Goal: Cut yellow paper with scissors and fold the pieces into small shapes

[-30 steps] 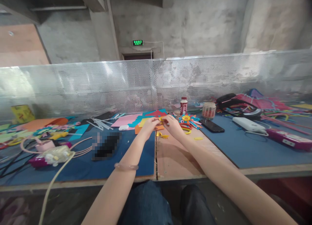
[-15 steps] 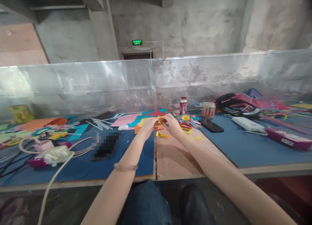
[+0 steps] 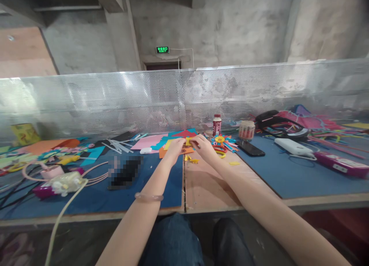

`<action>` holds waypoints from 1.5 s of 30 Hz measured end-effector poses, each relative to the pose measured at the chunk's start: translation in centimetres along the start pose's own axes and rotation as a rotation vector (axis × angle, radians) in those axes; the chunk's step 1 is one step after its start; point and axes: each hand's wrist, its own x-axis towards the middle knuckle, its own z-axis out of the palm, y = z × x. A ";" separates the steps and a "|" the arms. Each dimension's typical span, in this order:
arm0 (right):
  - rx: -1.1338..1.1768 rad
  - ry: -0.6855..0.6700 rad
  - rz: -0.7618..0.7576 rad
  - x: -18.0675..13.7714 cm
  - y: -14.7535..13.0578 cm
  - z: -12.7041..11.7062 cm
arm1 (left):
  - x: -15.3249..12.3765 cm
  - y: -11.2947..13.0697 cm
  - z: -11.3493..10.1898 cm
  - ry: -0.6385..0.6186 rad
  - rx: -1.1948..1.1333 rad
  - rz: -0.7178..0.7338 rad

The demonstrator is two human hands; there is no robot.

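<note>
Your left hand (image 3: 175,148) and right hand (image 3: 205,148) meet over the far part of the bare wooden board (image 3: 204,185), fingertips drawn together. Both are pinched on the small yellow paper piece (image 3: 188,141), one from each side. The piece is tiny, bright yellow and looks folded or curled; your fingers hide most of it, so you can't make out its exact shape. It sits raised just above the table, over an orange sheet (image 3: 184,151) that lies under your left fingers.

Just below your hands, a few yellow scraps (image 3: 191,159) lie loose on the board, and another yellow scrap (image 3: 234,163) rests to the right near the edge of the blue mat (image 3: 288,173). Right beside your right hand is a paper flower (image 3: 220,140) with a yellow centre and coloured strips. Behind it stands a small red-capped bottle (image 3: 217,125). A black phone (image 3: 250,147) lies flat on the mat further right. You wear a pale bracelet (image 3: 149,197) on your left wrist.
</note>
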 end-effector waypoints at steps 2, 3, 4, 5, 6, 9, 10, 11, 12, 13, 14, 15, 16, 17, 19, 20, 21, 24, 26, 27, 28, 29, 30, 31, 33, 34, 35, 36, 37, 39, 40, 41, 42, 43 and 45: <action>0.033 0.009 0.024 0.0 -0.2 0.0 | 0.0 0.0 0.0 0.032 0.018 0.023; 0.047 0.010 0.035 0.1 -0.2 0.1 | 0.0 0.0 -0.1 0.045 0.023 0.029; 0.056 0.010 0.047 0.1 -0.3 0.1 | 0.0 0.0 -0.1 0.053 0.026 0.032; 0.060 0.011 0.057 0.1 -0.3 0.1 | 0.0 0.0 -0.1 0.054 0.030 0.033; 0.062 0.013 0.065 0.1 -0.3 0.1 | 0.0 0.1 -0.1 0.052 0.037 0.033; 0.068 0.022 0.075 0.1 -0.4 0.1 | -0.1 0.2 -0.1 0.046 0.068 0.021; 0.071 0.025 0.080 0.1 -0.4 0.1 | -0.1 0.2 -0.1 0.047 0.083 0.016; 0.075 0.027 0.086 0.1 -0.3 0.1 | -0.2 0.2 -0.1 0.048 0.101 0.013; 0.079 0.028 0.092 0.1 -0.3 0.1 | -0.2 0.2 -0.1 0.050 0.119 0.014; 0.081 0.027 0.096 0.1 -0.2 0.1 | -0.2 0.2 -0.1 0.049 0.136 0.019; 0.082 0.024 0.096 0.1 -0.2 0.2 | -0.2 0.1 -0.1 0.045 0.150 0.025; 0.083 0.020 0.092 0.0 -0.1 0.2 | -0.2 0.1 -0.1 0.041 0.160 0.030; 0.083 0.016 0.086 0.0 -0.1 0.3 | -0.1 0.0 -0.1 0.038 0.162 0.032; 0.083 0.015 0.081 0.0 -0.1 0.3 | -0.1 -0.1 -0.1 0.037 0.159 0.032; 0.082 0.017 0.076 0.0 -0.1 0.4 | -0.1 -0.2 -0.2 0.031 0.141 0.027; 0.081 0.020 0.073 0.0 -0.1 0.4 | -0.1 -0.2 -0.2 0.026 0.130 0.027; 0.080 0.023 0.072 -0.1 -0.1 0.5 | 0.0 -0.3 -0.2 0.021 0.120 0.029; 0.075 0.021 0.066 -0.1 0.0 0.5 | 0.0 -0.4 -0.2 0.010 0.108 0.036; 0.070 0.022 0.063 -0.1 0.0 0.5 | 0.1 -0.5 -0.3 0.010 0.103 0.037; 0.067 0.022 0.060 -0.1 0.0 0.5 | 0.1 -0.6 -0.3 0.010 0.098 0.038; 0.063 0.022 0.056 -0.1 0.1 0.5 | 0.1 -0.6 -0.3 0.011 0.094 0.038; 0.059 0.023 0.051 -0.1 0.1 0.6 | 0.1 -0.6 -0.3 0.013 0.089 0.038; 0.054 0.022 0.045 -0.1 0.2 0.6 | 0.0 -0.5 -0.2 0.013 0.086 0.036; 0.048 0.021 0.038 -0.2 0.2 0.7 | 0.0 -0.5 -0.2 0.014 0.083 0.034; 0.040 0.023 0.023 -0.2 0.3 0.8 | -0.1 -0.4 -0.2 0.014 0.079 0.031; 0.040 0.023 0.017 -0.2 0.4 0.9 | -0.1 -0.4 -0.2 0.014 0.079 0.029; 0.042 0.024 0.016 -0.2 0.4 0.9 | -0.1 -0.4 -0.1 0.011 0.079 0.026; 0.046 0.023 0.019 -0.2 0.4 0.9 | -0.1 -0.4 -0.1 0.009 0.078 0.022; 0.051 0.024 0.027 -0.2 0.4 0.9 | 0.0 -0.3 -0.1 0.006 0.077 0.017; 0.058 0.032 0.045 -0.1 0.3 0.8 | 0.1 -0.4 -0.1 0.014 0.080 0.015; 0.058 0.041 0.054 -0.1 0.2 0.7 | 0.2 -0.4 -0.1 0.025 0.087 0.020; 0.054 0.053 0.063 0.0 0.1 0.6 | 0.2 -0.4 -0.1 0.037 0.098 0.031; 0.047 0.066 0.068 0.0 0.0 0.4 | 0.3 -0.4 -0.1 0.048 0.112 0.051; 0.039 0.077 0.072 0.1 -0.1 0.3 | 0.3 -0.4 -0.1 0.056 0.126 0.081; 0.030 0.090 0.075 0.1 -0.1 0.3 | 0.2 -0.4 -0.1 0.063 0.158 0.158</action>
